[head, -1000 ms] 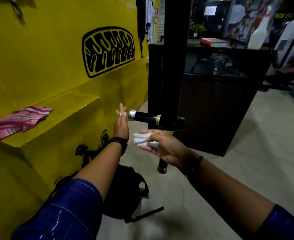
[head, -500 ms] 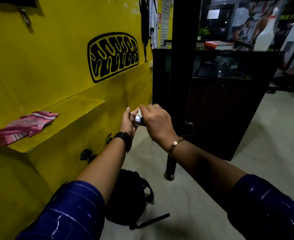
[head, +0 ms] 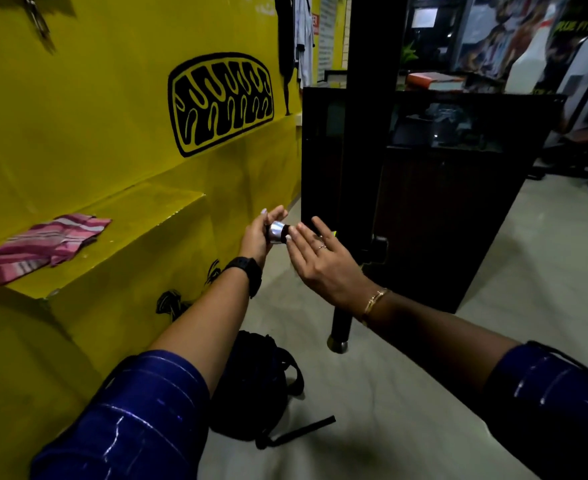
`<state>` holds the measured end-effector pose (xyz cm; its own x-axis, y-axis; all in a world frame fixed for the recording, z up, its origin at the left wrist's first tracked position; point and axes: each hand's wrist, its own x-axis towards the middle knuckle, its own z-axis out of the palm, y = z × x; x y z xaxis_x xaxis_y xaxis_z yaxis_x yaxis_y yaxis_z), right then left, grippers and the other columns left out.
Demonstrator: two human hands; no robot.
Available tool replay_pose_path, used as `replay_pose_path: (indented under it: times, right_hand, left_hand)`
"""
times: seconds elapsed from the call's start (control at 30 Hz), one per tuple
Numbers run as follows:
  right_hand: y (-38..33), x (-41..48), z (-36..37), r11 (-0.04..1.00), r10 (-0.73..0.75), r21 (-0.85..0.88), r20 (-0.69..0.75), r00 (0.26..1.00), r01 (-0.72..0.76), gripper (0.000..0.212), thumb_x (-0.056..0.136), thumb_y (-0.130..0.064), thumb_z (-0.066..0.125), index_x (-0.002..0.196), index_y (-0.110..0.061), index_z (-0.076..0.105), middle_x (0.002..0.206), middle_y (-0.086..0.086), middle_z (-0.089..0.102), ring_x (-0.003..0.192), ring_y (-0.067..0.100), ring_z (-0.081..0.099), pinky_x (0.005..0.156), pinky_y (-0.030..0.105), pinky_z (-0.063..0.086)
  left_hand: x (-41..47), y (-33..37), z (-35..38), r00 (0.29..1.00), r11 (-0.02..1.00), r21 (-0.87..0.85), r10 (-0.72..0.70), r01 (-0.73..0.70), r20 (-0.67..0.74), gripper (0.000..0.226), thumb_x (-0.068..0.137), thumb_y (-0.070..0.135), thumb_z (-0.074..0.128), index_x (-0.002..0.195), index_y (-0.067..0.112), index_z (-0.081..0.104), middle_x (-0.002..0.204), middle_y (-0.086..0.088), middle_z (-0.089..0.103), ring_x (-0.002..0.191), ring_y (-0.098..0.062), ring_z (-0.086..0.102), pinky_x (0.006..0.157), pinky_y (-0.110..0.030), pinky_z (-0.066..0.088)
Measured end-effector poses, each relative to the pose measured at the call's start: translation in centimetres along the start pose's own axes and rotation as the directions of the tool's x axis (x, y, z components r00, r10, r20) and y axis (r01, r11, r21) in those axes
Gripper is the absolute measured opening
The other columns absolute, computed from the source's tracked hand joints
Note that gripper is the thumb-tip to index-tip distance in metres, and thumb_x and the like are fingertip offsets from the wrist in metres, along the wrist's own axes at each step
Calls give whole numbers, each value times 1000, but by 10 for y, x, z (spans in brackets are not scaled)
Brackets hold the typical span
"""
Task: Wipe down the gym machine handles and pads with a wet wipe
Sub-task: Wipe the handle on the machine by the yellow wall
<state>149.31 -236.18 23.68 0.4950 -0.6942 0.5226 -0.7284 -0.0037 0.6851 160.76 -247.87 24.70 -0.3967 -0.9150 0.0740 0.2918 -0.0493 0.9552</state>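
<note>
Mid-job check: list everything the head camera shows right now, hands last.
handle: 1, black with silver end cap, sticking out from the post toward the wall
post: 1, black, upright, centre
lower bar: 1, black with silver tip, below the right wrist
cloth: 1, pink striped, on the yellow ledge
backpack: 1, black, on the floor by the ledge
cabinet: 1, dark, behind the post
book: 1, orange, on the cabinet
wet wipe: none visible
hands: 2; left hand holds the handle's silver end, right hand open beside it

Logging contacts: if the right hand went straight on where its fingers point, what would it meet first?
Likely the handle, just ahead of the right hand, its silver cap gripped by the left hand; depth unclear.
</note>
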Motion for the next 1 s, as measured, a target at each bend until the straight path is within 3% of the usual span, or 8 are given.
replay_pose_path:
  times: [0.1,0.23,0.33,0.47,0.63,0.73,0.87,1.0]
  right_hand:
    - [5,0,-2,989,151,-17,26,988,-150,42,101,-7,25,123,11,56,130,29,55,130,38,47,117,53,8]
    - [3,16,5,968,239,68,34,971,-240,41,100,-5,27,116,7,63,116,28,63,117,38,58,115,52,25]
    - [-10,22,6,964,237,117,25,971,-238,37,96,-6,41,128,6,54,125,33,56,121,43,53,113,54,30]
    - [-8,-1,11,983,156,101,9,988,-156,48,98,-7,22,143,4,34,147,27,37,138,39,34,119,50,10]
    - [-1,-15,0,986,153,70,-60,986,-149,43,100,-4,23,129,4,54,129,24,58,121,37,56,115,52,22]
    - [1,9,-17,906,322,333,-143,936,-261,36,87,-6,44,116,0,65,103,17,70,91,29,69,82,38,54]
    - [7,49,-22,769,443,519,-14,896,-372,38,71,-9,79,107,-9,68,91,6,71,69,20,68,51,24,47]
    - [-13,58,-8,855,275,419,131,952,-305,42,81,-8,60,123,-2,60,120,18,65,106,30,65,80,35,53]
  left_hand:
    - [2,-4,2,1000,1000,6,-2,2,-12,47,107,26,23,134,0,52,140,-17,52,121,-26,55,97,-34,45]
    - [2,-5,1,1000,1000,10,0,0,-28,45,107,26,25,127,4,58,136,-13,56,103,-15,62,87,-26,48]
    - [3,-6,-2,999,1000,-13,-11,11,-36,44,107,25,25,124,3,59,132,-12,58,96,-11,64,86,-25,50]
    - [7,-2,-5,999,999,-18,-49,49,-19,49,107,25,20,130,-2,54,134,-15,55,88,-10,63,72,-20,50]
    - [1,0,0,993,987,-113,-118,116,-13,54,107,29,20,137,-5,49,113,-9,62,88,-17,59,75,-25,47]
    - [-1,-3,-3,989,965,-227,-144,132,-37,56,106,34,22,133,-4,52,101,-8,65,89,-19,60,80,-28,47]
    - [-3,-3,-11,984,928,-350,-163,128,-73,53,104,41,23,119,6,60,97,-9,71,85,-21,61,79,-30,47]
    - [-7,0,-14,980,903,-404,-186,144,-65,57,103,48,22,130,9,52,119,-17,63,95,-25,63,86,-34,48]
